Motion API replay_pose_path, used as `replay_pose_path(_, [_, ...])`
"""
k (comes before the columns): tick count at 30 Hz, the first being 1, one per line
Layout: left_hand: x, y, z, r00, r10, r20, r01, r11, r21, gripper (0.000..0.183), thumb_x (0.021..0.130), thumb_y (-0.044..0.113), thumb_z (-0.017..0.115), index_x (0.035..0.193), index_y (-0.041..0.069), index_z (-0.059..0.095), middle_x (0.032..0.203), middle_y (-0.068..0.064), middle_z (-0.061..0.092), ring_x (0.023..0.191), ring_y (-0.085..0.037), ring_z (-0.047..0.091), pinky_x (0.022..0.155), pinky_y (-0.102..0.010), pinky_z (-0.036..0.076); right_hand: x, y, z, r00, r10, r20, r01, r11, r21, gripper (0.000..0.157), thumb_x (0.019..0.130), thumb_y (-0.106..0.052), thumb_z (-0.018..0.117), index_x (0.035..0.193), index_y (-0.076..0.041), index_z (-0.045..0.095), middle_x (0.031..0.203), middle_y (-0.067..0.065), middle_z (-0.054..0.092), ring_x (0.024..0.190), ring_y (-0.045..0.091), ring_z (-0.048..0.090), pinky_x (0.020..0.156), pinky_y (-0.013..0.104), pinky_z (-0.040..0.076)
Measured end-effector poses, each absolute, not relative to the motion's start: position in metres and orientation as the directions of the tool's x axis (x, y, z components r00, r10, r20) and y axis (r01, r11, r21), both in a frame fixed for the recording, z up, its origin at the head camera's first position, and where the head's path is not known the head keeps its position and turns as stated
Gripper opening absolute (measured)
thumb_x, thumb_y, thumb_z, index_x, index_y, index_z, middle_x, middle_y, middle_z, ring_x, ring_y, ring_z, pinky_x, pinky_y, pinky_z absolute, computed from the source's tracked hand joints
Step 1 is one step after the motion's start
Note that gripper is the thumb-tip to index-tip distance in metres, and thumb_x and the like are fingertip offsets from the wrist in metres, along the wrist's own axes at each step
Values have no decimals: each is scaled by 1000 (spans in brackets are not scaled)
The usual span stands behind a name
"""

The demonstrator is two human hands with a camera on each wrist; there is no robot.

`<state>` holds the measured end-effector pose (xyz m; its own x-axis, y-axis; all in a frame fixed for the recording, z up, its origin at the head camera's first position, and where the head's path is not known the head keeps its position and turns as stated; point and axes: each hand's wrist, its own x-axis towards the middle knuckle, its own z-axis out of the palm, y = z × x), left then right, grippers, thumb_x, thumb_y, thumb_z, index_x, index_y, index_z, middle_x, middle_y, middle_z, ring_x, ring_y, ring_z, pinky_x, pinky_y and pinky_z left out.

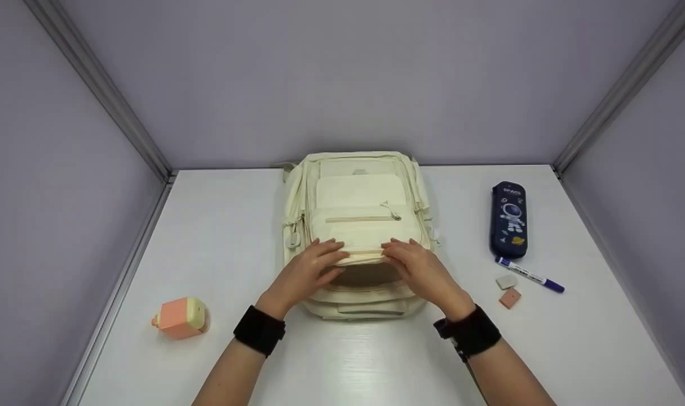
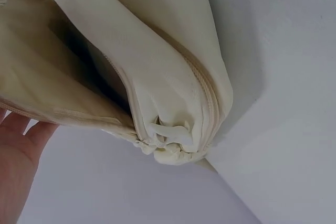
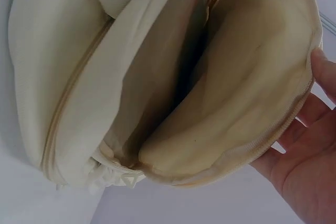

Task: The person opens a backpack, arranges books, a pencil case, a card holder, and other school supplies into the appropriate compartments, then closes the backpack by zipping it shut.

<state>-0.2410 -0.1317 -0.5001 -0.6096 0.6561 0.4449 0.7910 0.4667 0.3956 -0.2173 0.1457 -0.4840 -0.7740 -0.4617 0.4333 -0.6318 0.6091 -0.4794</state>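
Observation:
A cream backpack [image 1: 362,192] lies on the white table with its front facing up and its near compartment unzipped. My left hand [image 1: 303,274] holds the left part of the loose flap edge, fingers on top and thumb under it. Opposite it, my right hand [image 1: 427,273] pinches the same edge further right. Between the lifted flap [image 3: 252,93] and the bag body gapes a dark opening, its beige lining showing in the right wrist view. In the left wrist view, fingers [image 2: 39,132] lie behind the zipper-lined edge; the thumb is out of that frame.
On the right stand a navy pencil case [image 1: 509,220] with an astronaut print, a purple-capped marker [image 1: 529,274], a grey eraser [image 1: 506,281] and a pink eraser [image 1: 510,298]. A pink and yellow bottle [image 1: 181,318] lies at left. Grey walls [image 1: 353,79] border the table.

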Motion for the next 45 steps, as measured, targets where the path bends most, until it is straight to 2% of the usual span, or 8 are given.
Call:
replay_pose_path(5, [-240,-131,-495,-631,620,467,776,496,389,25,95,11,66,120,5,68,128,-15,61,124,-31,55,104,-47,40,-219,144,-478,-762,-451,465,-642,617,-456,14,96,-13,65,104,-3,71,110,13,70,112,35,62,97,59,41])
replay_pose_path(13, [-243,-126,-490,-620,565,544,779,528,339,14,95,11,66,108,6,70,117,-10,67,109,-25,64,94,-42,49,-220,146,-473,-768,-464,440,-636,627,-450,14,96,-12,64,106,-5,71,113,10,70,112,30,63,98,56,43])
replay_pose_path(19, [-246,-120,-483,-650,524,551,748,568,343,14,94,12,67,107,6,69,100,-7,72,89,-21,70,73,-33,56,-222,152,-474,-753,-471,460,-654,609,-448,18,95,-16,66,110,-7,72,117,10,68,112,28,62,96,46,47])
replay_pose_path(24, [-248,-116,-472,-698,486,526,701,614,364,11,97,18,63,100,8,67,80,-2,69,67,-15,65,59,-32,52,-222,159,-474,-759,-453,468,-646,618,-449,29,96,-15,66,124,-9,67,125,13,63,120,38,55,100,49,43])
replay_pose_path(29, [-248,-116,-459,-766,449,460,632,656,413,15,100,23,59,99,10,66,73,1,64,57,-11,54,54,-31,46,-222,168,-474,-802,-372,467,-582,662,-472,33,98,-9,60,131,-10,63,130,16,60,124,39,51,103,50,40])
replay_pose_path(36, [-249,-117,-437,-810,432,396,583,668,463,17,101,25,57,101,10,65,70,2,60,56,-10,48,53,-31,43,-229,173,-467,-842,-291,454,-515,684,-517,27,101,-9,56,127,-9,64,124,11,63,118,29,57,97,45,45])
replay_pose_path(40, [-257,-117,-427,-828,421,371,560,669,490,18,101,26,57,101,10,65,67,4,52,56,-11,44,53,-32,40,-240,173,-457,-857,-275,436,-490,700,-520,23,102,-14,54,121,-7,65,116,10,66,110,29,61,92,46,47])
replay_pose_path(45, [-268,-117,-420,-842,401,361,538,663,520,19,100,28,57,100,10,65,66,5,47,56,-12,42,55,-32,38,-258,172,-444,-861,-266,434,-484,693,-534,19,101,-12,55,112,-2,66,108,13,68,103,33,64,89,48,48])
